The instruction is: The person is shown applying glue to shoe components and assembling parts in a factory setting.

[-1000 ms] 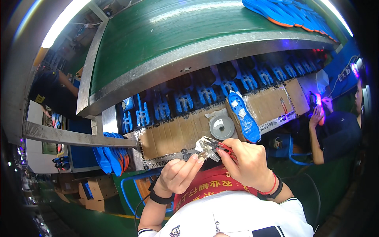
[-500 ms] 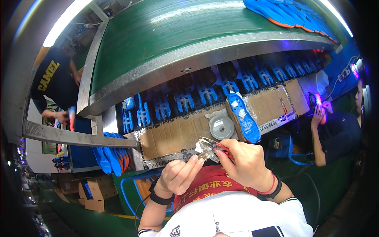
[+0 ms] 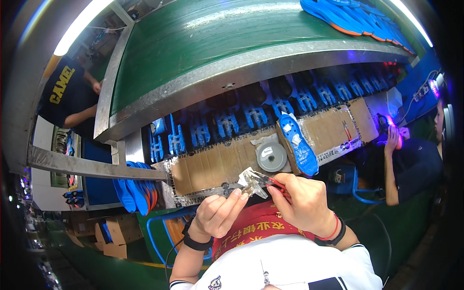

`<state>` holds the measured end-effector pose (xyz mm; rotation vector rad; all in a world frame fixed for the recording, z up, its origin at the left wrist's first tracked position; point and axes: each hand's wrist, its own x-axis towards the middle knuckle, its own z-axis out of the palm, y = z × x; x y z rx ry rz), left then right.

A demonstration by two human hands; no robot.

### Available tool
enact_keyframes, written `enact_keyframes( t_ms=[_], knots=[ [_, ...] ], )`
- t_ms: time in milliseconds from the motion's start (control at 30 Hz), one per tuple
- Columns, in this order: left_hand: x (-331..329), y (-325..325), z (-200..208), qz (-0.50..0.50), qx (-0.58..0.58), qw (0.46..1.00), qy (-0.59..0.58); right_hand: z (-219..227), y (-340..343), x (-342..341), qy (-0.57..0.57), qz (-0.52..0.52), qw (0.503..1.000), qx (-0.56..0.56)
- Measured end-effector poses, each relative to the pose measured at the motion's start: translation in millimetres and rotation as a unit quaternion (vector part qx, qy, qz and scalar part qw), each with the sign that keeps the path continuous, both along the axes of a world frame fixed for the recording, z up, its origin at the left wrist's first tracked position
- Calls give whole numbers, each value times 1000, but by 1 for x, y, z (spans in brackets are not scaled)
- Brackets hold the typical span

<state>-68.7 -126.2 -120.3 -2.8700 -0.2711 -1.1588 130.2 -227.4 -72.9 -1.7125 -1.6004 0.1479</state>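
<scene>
In front of my chest, my left hand (image 3: pixel 220 212) pinches a crumpled piece of clear plastic film (image 3: pixel 251 180) between thumb and fingertips. My right hand (image 3: pixel 304 198) is closed around a small red-handled hand tool (image 3: pixel 278 184), perhaps tweezers or pliers. Its dark tip meets the film; whether it grips it I cannot tell. Just beyond my hands, a round grey metal disc (image 3: pixel 271 156) lies on the cardboard-covered bench (image 3: pixel 212 166). Right of the disc rests a blue shoe sole (image 3: pixel 299 147) with white scraps on it.
Several blue clamp-like fixtures (image 3: pixel 227 123) line the bench's far side beneath a green conveyor (image 3: pixel 217 43). Blue-and-orange soles stack at left (image 3: pixel 137 188) and far right (image 3: pixel 353 19). A red-handled tool (image 3: pixel 346 129) lies on the cardboard. Co-workers stand left (image 3: pixel 67 92) and right (image 3: pixel 413 164).
My right hand has shifted slightly right and down with the tool. More of the film shows spread between my hands. The left co-worker's arm has moved inward, and the orange item is no longer visible there.
</scene>
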Motion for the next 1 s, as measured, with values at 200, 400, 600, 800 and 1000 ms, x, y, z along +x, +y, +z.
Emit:
enact_keyframes(
  t_ms=[200, 400, 600, 800, 1000],
  knots=[
    [-1, 0, -1, -2, -3, 1000, 3, -6, 6, -3, -2, -2, 1000, 13],
    [-4, 0, -2, 3, -3, 1000, -1, -4, 2, -2, 16, -10, 1000, 2],
    [-5, 1, -3, 4, -6, 1000, -6, -5, -1, -3, 6, 5, 1000, 3],
    [-7, 0, -4, 1, -8, 1000, -8, -7, 3, -6, 17, 8, 1000, 6],
    [-8, 4, -5, 0, 11, 1000, -17, -10, 1, -7, 144, 30, 989, -6]
  ],
)
